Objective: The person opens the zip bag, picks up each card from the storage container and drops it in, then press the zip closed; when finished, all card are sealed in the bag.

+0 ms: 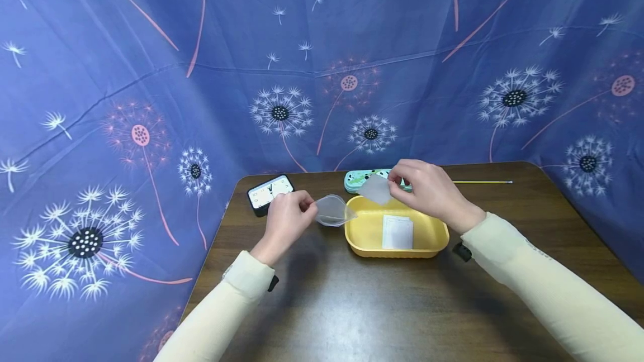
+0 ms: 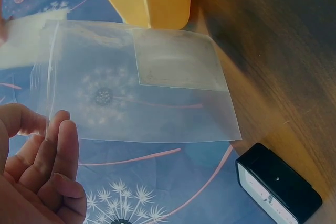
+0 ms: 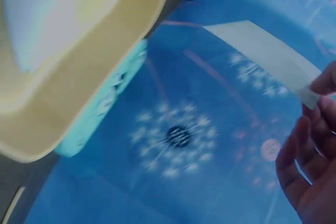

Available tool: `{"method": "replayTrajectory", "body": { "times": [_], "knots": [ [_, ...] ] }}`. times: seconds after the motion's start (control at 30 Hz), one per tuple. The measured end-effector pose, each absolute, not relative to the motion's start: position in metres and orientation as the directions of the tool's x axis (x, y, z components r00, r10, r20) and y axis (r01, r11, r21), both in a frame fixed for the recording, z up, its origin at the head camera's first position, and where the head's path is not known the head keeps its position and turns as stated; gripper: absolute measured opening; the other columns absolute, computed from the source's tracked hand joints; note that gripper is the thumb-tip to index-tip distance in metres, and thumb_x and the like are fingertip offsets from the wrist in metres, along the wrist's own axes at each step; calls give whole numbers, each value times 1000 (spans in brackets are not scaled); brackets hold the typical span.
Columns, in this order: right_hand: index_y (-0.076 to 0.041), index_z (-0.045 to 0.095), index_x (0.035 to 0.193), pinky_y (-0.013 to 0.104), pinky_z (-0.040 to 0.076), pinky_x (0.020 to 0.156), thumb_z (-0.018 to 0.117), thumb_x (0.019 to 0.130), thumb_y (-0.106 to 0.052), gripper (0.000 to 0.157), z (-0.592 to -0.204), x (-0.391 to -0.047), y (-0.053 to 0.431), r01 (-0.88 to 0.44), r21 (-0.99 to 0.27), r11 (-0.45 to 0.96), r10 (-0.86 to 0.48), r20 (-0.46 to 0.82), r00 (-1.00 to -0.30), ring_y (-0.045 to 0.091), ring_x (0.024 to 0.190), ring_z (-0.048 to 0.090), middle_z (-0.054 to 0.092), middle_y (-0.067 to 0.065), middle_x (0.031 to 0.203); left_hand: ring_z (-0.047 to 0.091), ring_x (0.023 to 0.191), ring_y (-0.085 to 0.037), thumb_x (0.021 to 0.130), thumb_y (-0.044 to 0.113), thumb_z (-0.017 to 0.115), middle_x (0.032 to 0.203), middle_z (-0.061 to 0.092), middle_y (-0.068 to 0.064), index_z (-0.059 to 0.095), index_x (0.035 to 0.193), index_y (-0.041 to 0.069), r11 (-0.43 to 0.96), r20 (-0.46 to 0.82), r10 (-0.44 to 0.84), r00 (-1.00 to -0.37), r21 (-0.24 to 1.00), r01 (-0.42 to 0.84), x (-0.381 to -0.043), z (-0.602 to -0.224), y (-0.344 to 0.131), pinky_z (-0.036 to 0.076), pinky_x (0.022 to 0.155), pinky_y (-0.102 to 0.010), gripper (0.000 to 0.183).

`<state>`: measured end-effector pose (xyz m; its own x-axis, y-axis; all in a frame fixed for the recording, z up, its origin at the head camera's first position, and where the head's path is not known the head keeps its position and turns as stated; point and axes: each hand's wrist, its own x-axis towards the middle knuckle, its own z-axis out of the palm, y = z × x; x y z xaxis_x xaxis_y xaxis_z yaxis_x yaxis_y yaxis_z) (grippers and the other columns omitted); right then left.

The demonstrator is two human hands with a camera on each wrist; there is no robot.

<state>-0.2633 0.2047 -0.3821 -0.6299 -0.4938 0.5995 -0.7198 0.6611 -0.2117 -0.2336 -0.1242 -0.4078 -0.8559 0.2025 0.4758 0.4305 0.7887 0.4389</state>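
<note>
My left hand [image 1: 288, 218] pinches the edge of a clear zip bag [image 1: 332, 211] near its zip strip. A pale rectangular piece [image 2: 178, 61] shows in the bag's far corner in the left wrist view. In my right hand [image 1: 427, 190], thumb and fingers pinch one corner of a small white sheet of paper [image 1: 376, 189], held up over the back of a yellow tray [image 1: 366, 233]. The sheet is outside the bag. Several white paper pieces [image 1: 397, 233] lie stacked in the tray.
A black-framed digital clock [image 1: 271, 191] stands at the back left of the wooden table [image 1: 362, 306]. Behind the tray lies a mint pencil case [image 1: 354, 179], partly hidden by the paper and right hand. A yellow pencil [image 1: 480, 182] lies at the back right. Patterned blue cloth hangs behind.
</note>
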Motion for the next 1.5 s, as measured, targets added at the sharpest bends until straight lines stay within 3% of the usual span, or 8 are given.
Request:
{"method": "replayTrajectory", "body": {
  "times": [0.23,0.43,0.83,1.03,1.2,1.5],
  "knots": [
    [-19,66,86,29,45,60,62,89,-10,10,-362,-246,176,-855,-169,490,-501,748,-436,11,71,54,58,-10,81,56,55,-4,86,10,71,65,66,10,75,77,17,788,482,207,-852,433,437,-234,-408,-125,48,57,-32,13],
    [-19,64,84,28,43,58,62,86,-6,13,-364,-241,158,-879,-140,457,-523,757,-392,11,70,54,57,-8,80,56,54,-4,86,9,70,65,66,10,75,77,17,791,478,208,-854,431,434,-234,-408,-124,48,56,-31,13],
    [-17,68,84,29,47,58,68,87,-10,8,-389,-245,142,-847,-116,519,-566,695,-442,10,69,56,61,-7,82,56,55,-4,87,9,70,66,66,10,75,78,16,793,462,209,-862,436,426,-234,-408,-123,48,56,-31,13],
    [-15,71,84,30,48,54,72,87,-13,4,-402,-246,130,-826,-69,559,-588,669,-454,15,78,59,62,0,98,56,54,-4,87,9,70,65,65,11,76,77,17,789,462,210,-862,441,428,-235,-409,-124,47,55,-30,13],
    [-14,71,83,32,52,63,72,87,-12,5,-409,-249,120,-825,-87,558,-601,644,-474,19,87,61,63,4,109,55,54,-4,87,11,71,65,65,11,76,77,16,790,463,210,-861,438,428,-234,-408,-124,47,55,-30,12],
    [-13,75,84,34,54,69,73,86,-10,4,-415,-254,112,-824,-120,554,-622,598,-506,21,91,63,64,7,113,56,55,-3,88,12,72,66,65,11,76,78,16,794,448,205,-870,444,416,-232,-406,-122,48,55,-29,12]
  ]
}}
